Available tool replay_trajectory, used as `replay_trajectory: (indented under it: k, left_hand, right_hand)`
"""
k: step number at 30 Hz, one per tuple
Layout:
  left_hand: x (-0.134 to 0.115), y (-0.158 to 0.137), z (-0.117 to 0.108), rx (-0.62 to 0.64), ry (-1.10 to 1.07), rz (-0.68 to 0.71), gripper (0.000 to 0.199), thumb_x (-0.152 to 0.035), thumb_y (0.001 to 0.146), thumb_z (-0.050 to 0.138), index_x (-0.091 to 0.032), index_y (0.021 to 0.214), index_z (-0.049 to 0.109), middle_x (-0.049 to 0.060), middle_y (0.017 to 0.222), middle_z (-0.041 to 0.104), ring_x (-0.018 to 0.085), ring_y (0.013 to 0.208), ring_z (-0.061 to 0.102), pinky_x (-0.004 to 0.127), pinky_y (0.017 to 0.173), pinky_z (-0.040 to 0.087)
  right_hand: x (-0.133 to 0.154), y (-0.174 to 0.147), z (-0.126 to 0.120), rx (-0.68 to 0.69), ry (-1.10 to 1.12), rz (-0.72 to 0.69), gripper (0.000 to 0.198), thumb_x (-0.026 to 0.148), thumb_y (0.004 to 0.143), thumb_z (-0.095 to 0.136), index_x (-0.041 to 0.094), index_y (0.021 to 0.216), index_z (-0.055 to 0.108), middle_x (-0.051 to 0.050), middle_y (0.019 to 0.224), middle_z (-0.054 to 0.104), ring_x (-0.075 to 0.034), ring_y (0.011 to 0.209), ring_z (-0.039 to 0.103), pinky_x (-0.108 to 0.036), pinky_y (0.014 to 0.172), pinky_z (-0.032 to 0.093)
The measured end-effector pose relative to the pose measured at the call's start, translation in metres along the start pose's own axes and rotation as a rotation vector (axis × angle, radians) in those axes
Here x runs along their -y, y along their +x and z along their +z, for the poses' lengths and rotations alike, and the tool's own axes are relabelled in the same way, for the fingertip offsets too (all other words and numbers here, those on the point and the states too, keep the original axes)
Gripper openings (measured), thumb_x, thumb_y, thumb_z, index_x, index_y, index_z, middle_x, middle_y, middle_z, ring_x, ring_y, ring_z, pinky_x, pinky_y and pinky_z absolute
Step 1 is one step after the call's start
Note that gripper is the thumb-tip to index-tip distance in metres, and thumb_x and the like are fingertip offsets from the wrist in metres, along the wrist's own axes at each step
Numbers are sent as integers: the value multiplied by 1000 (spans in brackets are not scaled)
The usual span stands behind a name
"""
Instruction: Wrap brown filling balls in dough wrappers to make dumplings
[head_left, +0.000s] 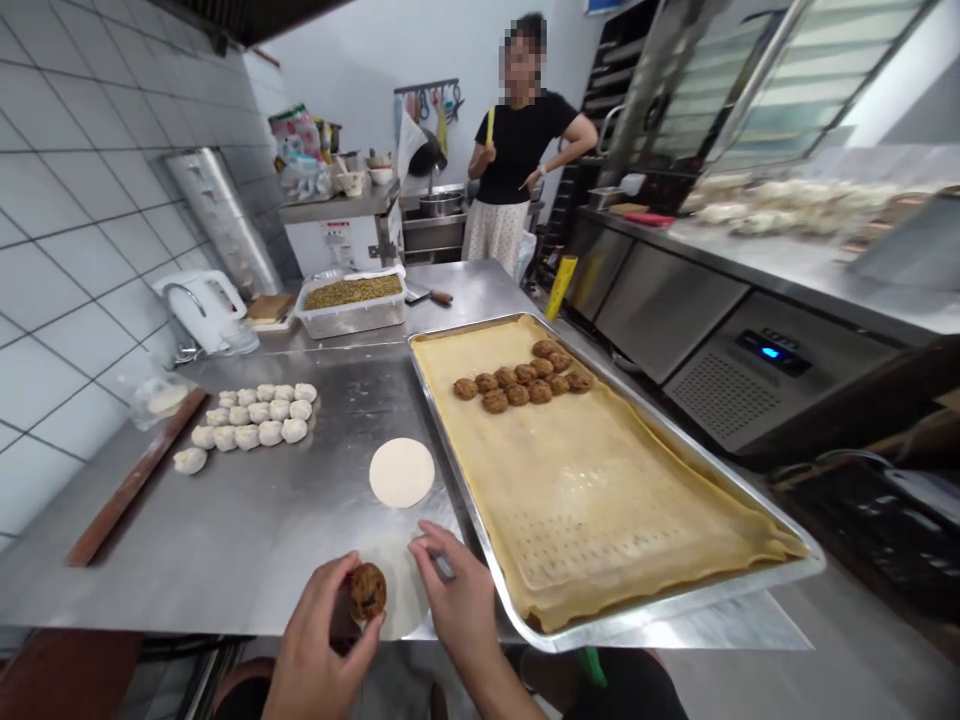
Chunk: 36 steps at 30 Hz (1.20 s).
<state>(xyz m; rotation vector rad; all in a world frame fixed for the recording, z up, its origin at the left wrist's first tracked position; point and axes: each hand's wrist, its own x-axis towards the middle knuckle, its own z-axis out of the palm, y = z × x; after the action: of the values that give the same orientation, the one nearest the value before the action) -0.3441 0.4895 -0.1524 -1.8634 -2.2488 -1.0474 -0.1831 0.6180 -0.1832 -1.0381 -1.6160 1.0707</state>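
My left hand holds a brown ball of filling between thumb and fingers, near the front edge of the steel table. A thin round dough wrapper lies just right of the ball, partly hidden by my hands. With thumb and forefinger, my right hand pinches the far right edge of that wrapper. Beyond it, a second dough wrapper lies flat on the table. To the right, a lined metal tray carries several brown filling balls grouped toward its far end.
Rows of small dough pieces sit at the left, beside a long wooden stick. Farther back are a white kettle, a tub of crumbly filling and a scraper. A person stands beyond the table.
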Motion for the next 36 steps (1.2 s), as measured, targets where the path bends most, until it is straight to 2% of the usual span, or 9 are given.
replay_trajectory:
  k: [5, 9, 13, 17, 21, 24, 27, 31, 36]
  left_hand:
    - [-4, 3, 17, 82, -96, 39, 49, -23, 92, 64, -25, 139, 50, 9, 128, 65, 23, 121, 65, 41, 102, 59]
    - [-4, 13, 22, 147, -161, 24, 44, -21, 92, 62, -25, 135, 52, 10, 128, 64, 25, 121, 63, 45, 103, 58]
    - [2, 9, 27, 199, -175, 13, 41, -22, 91, 66, -25, 131, 56, 12, 125, 66, 28, 117, 65, 49, 100, 59]
    - [8, -2, 26, 163, -148, 2, 61, -32, 88, 74, -27, 144, 50, 12, 137, 63, 31, 126, 62, 50, 103, 59]
    - [15, 7, 13, 84, -193, -124, 27, -33, 100, 56, -28, 124, 68, 8, 123, 69, 24, 115, 68, 39, 97, 60]
    - [21, 30, 7, 128, -277, -165, 31, -30, 105, 43, -26, 113, 73, 7, 107, 73, 22, 104, 69, 37, 91, 60]
    - [25, 53, 9, 230, -346, -150, 36, -27, 105, 39, -26, 124, 70, 8, 116, 72, 23, 112, 65, 43, 99, 56]
    - [23, 70, 13, 301, -379, -138, 30, -29, 100, 53, -29, 125, 70, 6, 121, 71, 24, 116, 62, 46, 105, 52]
    - [18, 75, 9, 352, -396, -181, 16, -30, 97, 61, -30, 101, 76, 2, 99, 75, 23, 102, 65, 40, 95, 52]
  right_hand:
    - [0, -4, 7, 36, -14, 30, 39, 35, 101, 55, 17, 136, 62, -11, 109, 80, -22, 100, 77, -35, 96, 62]
    - [-5, -7, 8, 46, -69, 21, 39, 28, 100, 53, 17, 136, 61, -11, 108, 80, -21, 99, 78, -34, 94, 62]
    - [-1, -4, 7, 40, -197, -132, 40, 12, 93, 45, 19, 126, 67, -13, 119, 75, -23, 110, 73, -40, 99, 60]
    - [20, 11, 12, 180, -465, -199, 28, 14, 95, 51, 20, 111, 73, -13, 115, 70, -28, 110, 66, -45, 97, 56]
    - [35, 30, 18, 337, -605, -161, 13, 14, 93, 61, 22, 88, 71, -8, 91, 70, -27, 90, 65, -40, 81, 52]
    - [36, 39, 20, 363, -602, -166, 14, 9, 87, 66, 22, 82, 69, -7, 86, 71, -27, 87, 64, -38, 77, 48]
    - [36, 41, 21, 387, -596, -179, 20, 4, 87, 62, 21, 79, 68, -7, 85, 70, -27, 86, 64, -37, 77, 46]
    - [41, 38, 16, 409, -544, -186, 20, 4, 90, 57, 21, 84, 66, -7, 90, 70, -25, 89, 64, -35, 79, 47]
    - [39, 28, 5, 410, -423, -131, 20, 20, 104, 47, 23, 97, 66, -2, 90, 73, -20, 87, 68, -31, 78, 50]
